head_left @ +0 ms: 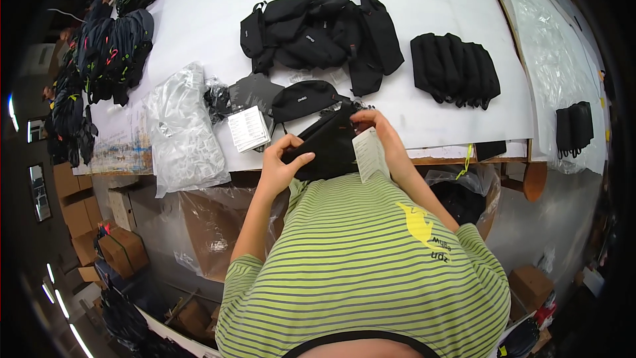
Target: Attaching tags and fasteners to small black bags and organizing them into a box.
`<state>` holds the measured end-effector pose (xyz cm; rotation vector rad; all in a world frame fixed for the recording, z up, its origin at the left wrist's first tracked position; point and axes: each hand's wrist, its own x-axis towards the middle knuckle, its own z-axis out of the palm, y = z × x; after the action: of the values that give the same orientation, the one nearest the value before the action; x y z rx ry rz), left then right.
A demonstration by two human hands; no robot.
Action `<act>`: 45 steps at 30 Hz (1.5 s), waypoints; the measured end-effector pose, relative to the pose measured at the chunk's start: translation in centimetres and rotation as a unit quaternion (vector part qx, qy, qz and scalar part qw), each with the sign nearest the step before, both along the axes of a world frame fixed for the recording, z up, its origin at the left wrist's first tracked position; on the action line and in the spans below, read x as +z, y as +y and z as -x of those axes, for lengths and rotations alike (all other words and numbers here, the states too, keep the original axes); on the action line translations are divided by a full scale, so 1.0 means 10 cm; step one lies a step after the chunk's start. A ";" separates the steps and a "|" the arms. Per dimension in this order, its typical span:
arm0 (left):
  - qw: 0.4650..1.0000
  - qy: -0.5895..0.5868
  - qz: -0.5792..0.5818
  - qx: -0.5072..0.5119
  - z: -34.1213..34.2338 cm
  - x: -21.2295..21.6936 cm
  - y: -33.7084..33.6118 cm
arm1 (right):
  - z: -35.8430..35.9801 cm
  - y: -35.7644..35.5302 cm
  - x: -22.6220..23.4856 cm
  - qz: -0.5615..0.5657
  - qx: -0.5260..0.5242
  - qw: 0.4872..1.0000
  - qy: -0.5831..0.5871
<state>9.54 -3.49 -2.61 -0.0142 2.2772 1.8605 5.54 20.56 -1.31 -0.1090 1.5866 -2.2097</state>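
Both hands hold a black fabric pouch (326,150) at the table's near edge, close to my body. My left hand (285,160) grips its left end, thumb on the near side. My right hand (383,134) is closed at its upper right corner, the fingertips partly hidden. A white printed paper slip (371,154) hangs down just beneath the right fingers; what holds it is hard to make out. Just beyond lies another black pouch (305,99) with a small pale mark. To its left are a stack of white printed slips (250,129) and some dark cards (255,93).
A heap of black bags (311,33) lies farther back on the white table (212,0). Folded black pouches (454,69) stand in a row at right. A clear plastic bag (185,129) of small items is at left, near dark bags (112,53). Cardboard boxes (122,252) sit below.
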 end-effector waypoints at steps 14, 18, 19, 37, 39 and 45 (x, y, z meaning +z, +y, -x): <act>0.960 -0.233 -0.042 -0.146 -0.11 0.42 -0.23 | 0.17 0.72 0.25 -0.264 0.074 0.960 0.059; 0.957 -0.249 -0.038 -0.146 -0.16 0.50 -0.21 | 0.37 1.18 0.35 -0.320 0.055 0.943 0.072; 0.957 -0.249 -0.037 -0.145 -0.17 0.55 -0.19 | 0.41 1.23 0.32 -0.275 0.010 0.960 0.053; 0.948 0.051 0.259 -0.177 -0.09 0.99 0.32 | 0.57 -0.06 0.17 0.140 -0.254 0.889 -0.354; 0.949 0.051 0.256 -0.176 -0.09 0.99 0.32 | 0.52 -0.01 -0.05 0.194 -0.196 0.908 -0.316; 0.950 0.055 0.252 -0.174 -0.04 0.98 0.28 | 0.60 -0.03 -0.02 0.049 -0.252 0.934 -0.248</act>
<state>9.97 -0.65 7.24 0.3969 2.5619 1.1053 -0.46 20.24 -1.54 0.8524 1.3096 -2.4117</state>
